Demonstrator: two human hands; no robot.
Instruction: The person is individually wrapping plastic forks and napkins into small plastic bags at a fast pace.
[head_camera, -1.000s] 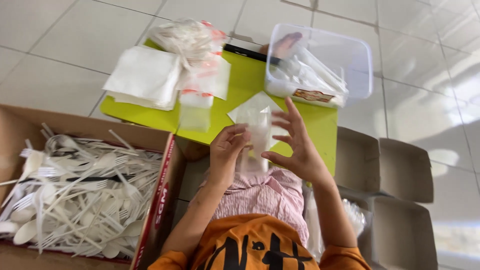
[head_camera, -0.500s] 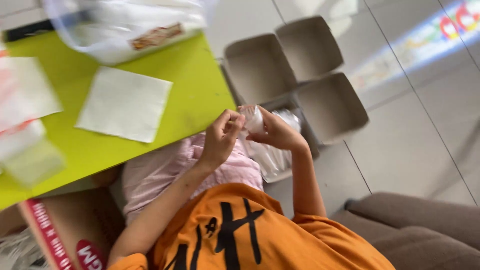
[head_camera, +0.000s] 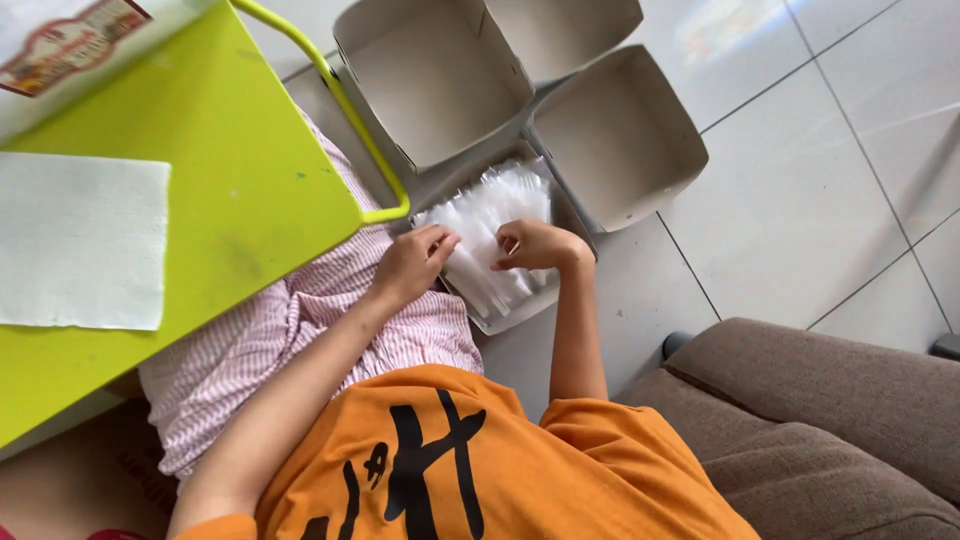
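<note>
My left hand (head_camera: 413, 264) and my right hand (head_camera: 537, 245) reach down beside my lap into an open cardboard box (head_camera: 503, 323) on the floor. The box holds several clear plastic packets (head_camera: 500, 198) packed in a row. Both hands pinch one clear packet (head_camera: 472, 262) that rests on top of the row between them. My left fingertips are on its left edge. My right fingers are curled over its right end.
A lime-green table (head_camera: 210, 160) stands to the left with a white paper napkin (head_camera: 80, 240) on it and a clear container (head_camera: 60, 50) at its far corner. The box's flaps (head_camera: 615, 140) stand open. A brown sofa cushion (head_camera: 830, 420) lies at lower right.
My view has swung right and down from the table to the floor box. Both hands have carried the clear packet from above my lap down onto the packets in the box.
</note>
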